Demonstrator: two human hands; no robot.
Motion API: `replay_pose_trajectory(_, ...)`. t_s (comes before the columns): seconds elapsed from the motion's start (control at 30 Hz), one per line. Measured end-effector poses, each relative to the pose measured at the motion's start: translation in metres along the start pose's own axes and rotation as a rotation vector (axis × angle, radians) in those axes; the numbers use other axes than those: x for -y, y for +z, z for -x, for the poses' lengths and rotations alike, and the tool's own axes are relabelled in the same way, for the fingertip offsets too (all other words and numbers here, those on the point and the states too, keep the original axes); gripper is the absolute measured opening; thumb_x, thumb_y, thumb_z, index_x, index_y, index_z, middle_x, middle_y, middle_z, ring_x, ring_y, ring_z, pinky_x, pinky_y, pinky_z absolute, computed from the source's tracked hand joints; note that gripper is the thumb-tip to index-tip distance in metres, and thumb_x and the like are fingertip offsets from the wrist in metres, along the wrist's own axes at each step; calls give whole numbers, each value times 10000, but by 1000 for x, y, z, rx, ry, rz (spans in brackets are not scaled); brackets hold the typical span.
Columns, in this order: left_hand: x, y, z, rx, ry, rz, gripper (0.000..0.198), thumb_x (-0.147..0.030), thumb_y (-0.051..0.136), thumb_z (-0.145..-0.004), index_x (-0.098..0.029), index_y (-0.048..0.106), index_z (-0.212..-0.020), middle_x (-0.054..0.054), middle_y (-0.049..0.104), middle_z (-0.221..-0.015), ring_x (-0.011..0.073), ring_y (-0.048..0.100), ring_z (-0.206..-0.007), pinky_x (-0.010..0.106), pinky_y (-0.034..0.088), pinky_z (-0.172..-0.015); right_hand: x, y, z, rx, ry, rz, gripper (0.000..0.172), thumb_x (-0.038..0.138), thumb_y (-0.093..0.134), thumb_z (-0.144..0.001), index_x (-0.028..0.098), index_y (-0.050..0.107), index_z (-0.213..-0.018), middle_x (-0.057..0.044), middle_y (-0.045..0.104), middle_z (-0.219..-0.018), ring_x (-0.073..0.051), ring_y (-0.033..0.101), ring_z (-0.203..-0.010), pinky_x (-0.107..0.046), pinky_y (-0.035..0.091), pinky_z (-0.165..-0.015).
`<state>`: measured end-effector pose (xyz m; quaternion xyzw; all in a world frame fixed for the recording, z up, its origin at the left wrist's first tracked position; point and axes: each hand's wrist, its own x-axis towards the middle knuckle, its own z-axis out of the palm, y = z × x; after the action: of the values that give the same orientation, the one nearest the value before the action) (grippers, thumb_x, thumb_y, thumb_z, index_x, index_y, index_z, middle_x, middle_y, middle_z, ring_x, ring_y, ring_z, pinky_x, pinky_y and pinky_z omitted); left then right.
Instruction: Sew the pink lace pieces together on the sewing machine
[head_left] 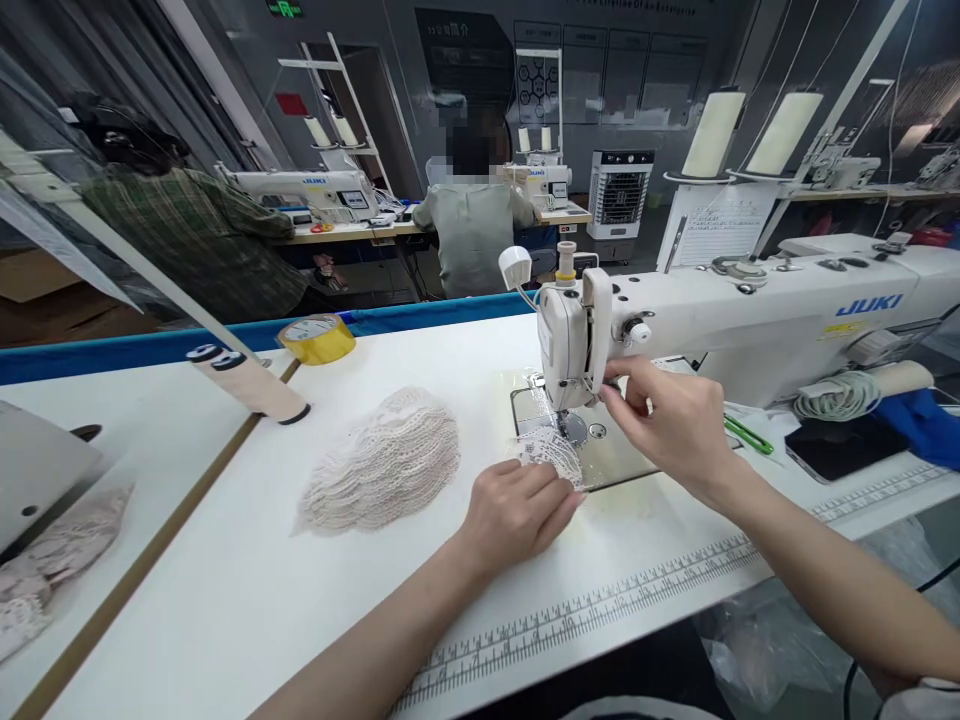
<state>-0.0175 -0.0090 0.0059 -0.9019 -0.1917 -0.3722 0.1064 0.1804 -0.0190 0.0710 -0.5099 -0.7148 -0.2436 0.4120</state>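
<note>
The left grip (517, 510) lies palm-down with bent fingers, pressing the near edge of a small piece of white lace (553, 456) against the table (225, 590) rather than closing around it. The lace sits on the metal needle plate under the head of the white sewing machine (750, 310), which is marked "JUKI" in blue (868, 304). The right grip (671, 425) is pinched, thumb to forefinger, at the needle; what it holds is too small to tell. A heap of cream lace pieces (386, 460) lies left of the left grip, mid-table. A roll of yellow tape (317, 338) stands at the far edge. A printed ruler (600, 605) with numbers runs along the near edge.
</note>
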Motion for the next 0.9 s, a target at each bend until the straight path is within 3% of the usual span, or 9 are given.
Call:
replay_pose_trajectory(0.13,8,-2,2,-12,-64,-55,309,-209,458,-936,-175,599,-663,-27,596,-584,78,483,-469,235,355,-458,1,0,0,-6,34,9,119,216,534,-859,203,635,-797,71,535,-480,-73,480,-423,-227,262,-459)
replay_pose_trajectory(0.33,8,0,2,-43,-47,-65,311,-217,475,-931,-183,611,-654,-33,603,-568,76,478,-454,236,336,-452,-2,-15,5,45,59,7,121,214,562,-842,197,628,-743,75,464,-457,-71,433,-410,-227,268,-447)
replay_pose_trajectory(0.5,9,0,2,-37,-91,-57,309,-240,473,-939,-178,622,-675,-31,624,-594,80,506,-483,232,342,-471,3,-23,4,78,3,-136,86,208,572,-869,199,657,-857,65,509,-496,-73,461,-436,-219,341,-468)
replay_pose_trajectory(0.63,15,0,1,27,-246,-88,298,-257,431,-962,-171,642,-770,-3,658,-693,109,566,-584,241,384,-526,2,-30,3,-113,14,-186,144,171,599,-858,234,659,-973,47,566,-548,-93,487,-450,-236,382,-475)
replay_pose_trajectory(0.77,24,2,1,155,-392,-136,180,-208,450,-945,-163,623,-964,52,681,-930,180,616,-825,292,446,-677,-5,-38,17,-236,-42,-247,161,85,624,-807,223,657,-883,33,585,-574,-98,490,-455,-249,376,-449)
replay_pose_trajectory(0.83,26,3,2,257,-463,-149,175,-185,494,-913,-156,602,-1048,71,670,-1012,213,617,-891,307,448,-696,-8,-37,29,-176,-137,-271,151,64,627,-790,213,641,-808,40,558,-533,-95,470,-440,-248,359,-432)
replay_pose_trajectory(0.9,27,2,2,353,-526,-148,222,-184,527,-887,-155,587,-1099,74,670,-1018,216,630,-847,293,434,-642,-9,-33,43,7,-233,-276,127,80,636,-790,204,624,-760,39,575,-536,-98,498,-456,-246,370,-438)
